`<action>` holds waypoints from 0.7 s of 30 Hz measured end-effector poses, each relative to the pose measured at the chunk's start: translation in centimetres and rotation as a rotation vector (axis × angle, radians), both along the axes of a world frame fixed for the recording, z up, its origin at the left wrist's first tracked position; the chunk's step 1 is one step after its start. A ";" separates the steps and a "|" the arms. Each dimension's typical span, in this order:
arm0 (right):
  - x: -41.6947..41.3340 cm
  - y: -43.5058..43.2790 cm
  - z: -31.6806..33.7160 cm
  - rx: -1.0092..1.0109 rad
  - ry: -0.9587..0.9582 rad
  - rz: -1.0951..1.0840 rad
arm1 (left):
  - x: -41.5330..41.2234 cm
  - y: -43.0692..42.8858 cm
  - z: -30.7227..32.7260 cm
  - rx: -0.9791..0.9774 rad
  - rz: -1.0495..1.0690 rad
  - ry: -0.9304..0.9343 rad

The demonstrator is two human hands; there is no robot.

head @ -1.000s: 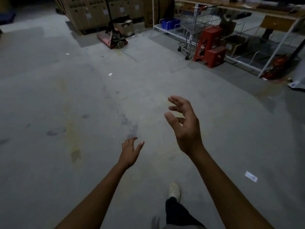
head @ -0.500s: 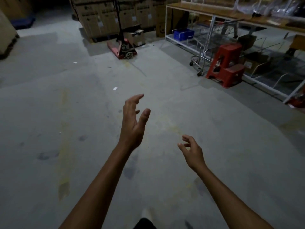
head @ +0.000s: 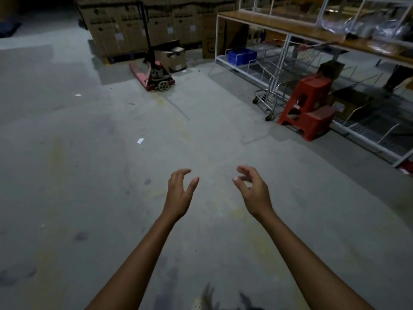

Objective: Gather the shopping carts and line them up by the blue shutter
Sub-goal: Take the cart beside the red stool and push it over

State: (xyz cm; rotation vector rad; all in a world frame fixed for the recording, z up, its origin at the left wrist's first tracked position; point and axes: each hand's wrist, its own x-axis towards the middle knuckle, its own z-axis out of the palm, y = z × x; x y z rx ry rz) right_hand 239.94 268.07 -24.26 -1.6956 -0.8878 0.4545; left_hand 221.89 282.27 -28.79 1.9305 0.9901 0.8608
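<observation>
Both hands reach forward over the concrete floor [head: 89, 175], left hand [head: 178, 195] and right hand [head: 253, 193] empty, fingers loosely spread; a shopping cart [head: 274, 86] stands far right beside a red step stool [head: 309, 106].

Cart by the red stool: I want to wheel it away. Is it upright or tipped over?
Upright: the cart stands on its wheels, beside the stool.

The scene is dim and bluish, darkest along the far left corner. The floor [head: 93, 166] catches soft, even light. Straight lines bow toward the right edge, and the near edge is smeared with blur.
</observation>
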 end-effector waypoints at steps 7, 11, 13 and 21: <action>8.0 12.2 7.8 0.307 -0.015 0.026 | 8.2 13.4 -5.9 -0.205 -0.081 0.280; 15.6 19.7 6.8 0.358 -0.006 0.026 | 15.9 21.8 -8.5 -0.233 -0.093 0.340; 20.2 23.7 5.6 0.352 0.010 0.012 | 20.6 25.9 -8.5 -0.235 -0.098 0.344; 40.0 39.6 -1.0 0.086 0.079 -0.100 | 42.7 40.3 2.9 -0.068 -0.173 0.101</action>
